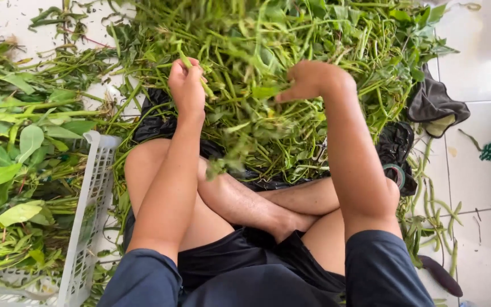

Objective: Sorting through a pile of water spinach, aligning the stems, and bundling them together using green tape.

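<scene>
Nearest, my crossed legs [245,204]; a white basket [89,216] sits near left. My left hand [187,85] pinches a green stem [191,67] running near-to-far. My right hand [311,79] is curled, blurred; whether it grips I cannot tell. The pile of greens [268,34] lies beyond both; bare floor [484,170] is right.

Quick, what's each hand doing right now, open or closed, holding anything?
Left hand: closed on a green stem.
Right hand: fingers curled in the pile of greens; grip cannot be told.
</scene>
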